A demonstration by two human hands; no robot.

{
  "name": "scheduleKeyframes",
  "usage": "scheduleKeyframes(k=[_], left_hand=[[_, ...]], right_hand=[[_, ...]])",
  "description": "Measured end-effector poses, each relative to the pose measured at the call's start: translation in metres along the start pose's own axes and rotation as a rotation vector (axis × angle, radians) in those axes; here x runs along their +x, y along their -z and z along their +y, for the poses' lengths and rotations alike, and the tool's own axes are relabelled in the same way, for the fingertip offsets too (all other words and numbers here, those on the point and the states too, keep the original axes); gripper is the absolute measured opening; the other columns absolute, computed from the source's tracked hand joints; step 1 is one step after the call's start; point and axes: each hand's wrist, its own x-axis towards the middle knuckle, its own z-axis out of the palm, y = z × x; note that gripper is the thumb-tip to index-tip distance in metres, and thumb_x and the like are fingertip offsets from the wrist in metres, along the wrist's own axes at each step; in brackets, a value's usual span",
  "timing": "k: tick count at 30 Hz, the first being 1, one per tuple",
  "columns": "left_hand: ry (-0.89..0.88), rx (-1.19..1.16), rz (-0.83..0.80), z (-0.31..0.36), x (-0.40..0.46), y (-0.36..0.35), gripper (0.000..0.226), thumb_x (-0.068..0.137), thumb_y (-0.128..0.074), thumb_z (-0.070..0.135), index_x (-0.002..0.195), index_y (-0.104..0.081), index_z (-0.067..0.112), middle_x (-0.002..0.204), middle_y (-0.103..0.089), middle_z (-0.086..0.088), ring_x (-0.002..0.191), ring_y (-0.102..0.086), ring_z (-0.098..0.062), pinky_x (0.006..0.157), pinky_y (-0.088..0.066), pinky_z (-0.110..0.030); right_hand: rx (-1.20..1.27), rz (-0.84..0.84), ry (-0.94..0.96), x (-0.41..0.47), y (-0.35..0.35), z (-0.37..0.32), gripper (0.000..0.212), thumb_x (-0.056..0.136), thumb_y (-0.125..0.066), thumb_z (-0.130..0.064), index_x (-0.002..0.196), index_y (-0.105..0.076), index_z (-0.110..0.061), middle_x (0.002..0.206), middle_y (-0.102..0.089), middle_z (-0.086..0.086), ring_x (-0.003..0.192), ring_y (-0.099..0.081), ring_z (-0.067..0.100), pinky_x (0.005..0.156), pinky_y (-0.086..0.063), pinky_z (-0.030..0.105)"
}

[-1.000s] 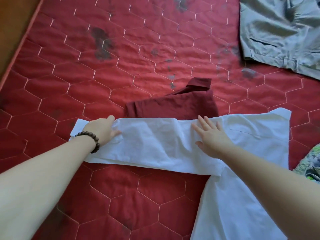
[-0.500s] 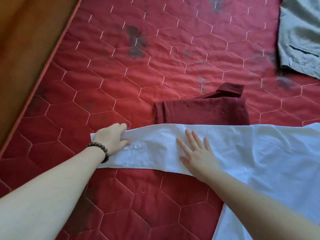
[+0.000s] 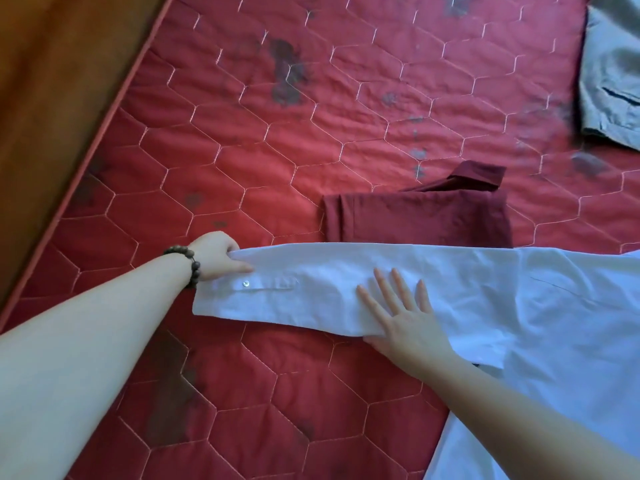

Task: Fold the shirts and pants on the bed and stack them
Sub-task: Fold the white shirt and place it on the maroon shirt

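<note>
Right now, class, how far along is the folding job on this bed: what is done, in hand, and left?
Done: the maroon shirt lies folded. In hand: the white shirt, left hand gripping its cuff, right hand flat on the sleeve. Left: the grey pants lie unfolded, and nothing is stacked yet.

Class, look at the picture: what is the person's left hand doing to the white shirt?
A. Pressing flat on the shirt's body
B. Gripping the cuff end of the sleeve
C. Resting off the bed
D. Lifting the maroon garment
B: the left hand curls round the cuff end of the white shirt sleeve, while the right hand lies flat on it.
</note>
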Motion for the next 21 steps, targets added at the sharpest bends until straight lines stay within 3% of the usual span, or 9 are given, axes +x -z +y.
scheduleKeyframes(k=[2,4,7,11,13,17,19,21], left_hand=[[0.03,-0.09,-0.044,-0.006,0.001,0.005,0.046,0.074,-0.072,0.051,0.059,-0.049,0.015,0.055,-0.039,0.0,0.053,-0.036,-0.017,0.053,-0.03,-0.03],[0.048,-0.128,-0.111,-0.01,0.001,0.007,0.046,0.073,-0.071,0.055,0.057,-0.052,0.016,0.056,-0.041,0.001,0.054,-0.037,-0.017,0.055,-0.03,-0.029],[0.078,-0.076,-0.133,-0.011,0.0,0.007,0.053,0.075,-0.068,0.058,0.042,-0.051,0.02,0.047,-0.034,0.009,0.045,-0.033,-0.011,0.052,-0.028,-0.026],[0.044,-0.005,-0.109,-0.013,-0.002,0.005,0.056,0.076,-0.067,0.054,0.048,-0.034,0.019,0.052,-0.028,0.003,0.051,-0.027,-0.017,0.052,-0.024,-0.031],[0.036,-0.017,-0.044,-0.014,-0.003,0.003,0.054,0.077,-0.068,0.05,0.051,-0.033,0.019,0.052,-0.027,0.003,0.052,-0.028,-0.018,0.052,-0.024,-0.031],[0.072,-0.069,0.032,-0.01,-0.007,0.003,0.048,0.076,-0.069,0.044,0.051,-0.04,0.015,0.051,-0.035,0.001,0.05,-0.034,-0.018,0.051,-0.029,-0.031],[0.102,-0.079,0.085,-0.009,-0.008,0.002,0.035,0.075,-0.069,0.039,0.06,-0.053,0.011,0.056,-0.05,-0.001,0.053,-0.046,-0.02,0.054,-0.039,-0.031],[0.147,-0.09,0.159,-0.009,-0.01,-0.001,0.017,0.074,-0.068,0.031,0.068,-0.059,0.017,0.066,-0.061,-0.001,0.064,-0.059,-0.023,0.061,-0.045,-0.031]], right_hand=[[0.024,0.046,-0.003,-0.004,0.0,-0.002,0.062,0.094,-0.032,-0.047,0.151,-0.012,-0.034,0.16,-0.005,0.007,0.146,-0.001,0.038,0.112,-0.006,0.063],[0.02,0.057,-0.021,-0.008,-0.001,-0.002,0.058,0.094,-0.033,-0.044,0.15,-0.024,-0.032,0.159,-0.015,0.008,0.145,-0.011,0.04,0.109,-0.013,0.066],[-0.031,0.072,0.019,-0.01,-0.006,-0.003,0.062,0.09,-0.048,-0.042,0.148,-0.032,-0.029,0.156,-0.026,0.01,0.142,-0.021,0.042,0.106,-0.019,0.07],[-0.05,0.147,0.02,-0.012,-0.007,-0.004,0.055,0.088,-0.059,-0.024,0.141,-0.046,-0.025,0.15,-0.038,0.011,0.137,-0.032,0.044,0.104,-0.022,0.071],[-0.055,0.192,0.021,-0.014,-0.005,-0.006,0.048,0.088,-0.053,-0.021,0.136,-0.053,-0.02,0.146,-0.045,0.01,0.135,-0.037,0.042,0.101,-0.028,0.072],[-0.044,0.173,0.046,-0.02,-0.005,-0.009,0.068,0.077,-0.073,-0.028,0.139,-0.048,-0.015,0.148,-0.04,0.012,0.136,-0.036,0.039,0.102,-0.027,0.071],[-0.036,0.138,0.0,-0.02,-0.004,-0.012,0.076,0.077,-0.074,-0.032,0.143,-0.042,-0.014,0.151,-0.036,0.012,0.138,-0.032,0.037,0.105,-0.025,0.069],[-0.034,0.14,-0.023,-0.018,-0.002,-0.014,0.07,0.079,-0.073,-0.025,0.142,-0.043,-0.013,0.149,-0.038,0.014,0.137,-0.034,0.038,0.104,-0.026,0.069]])
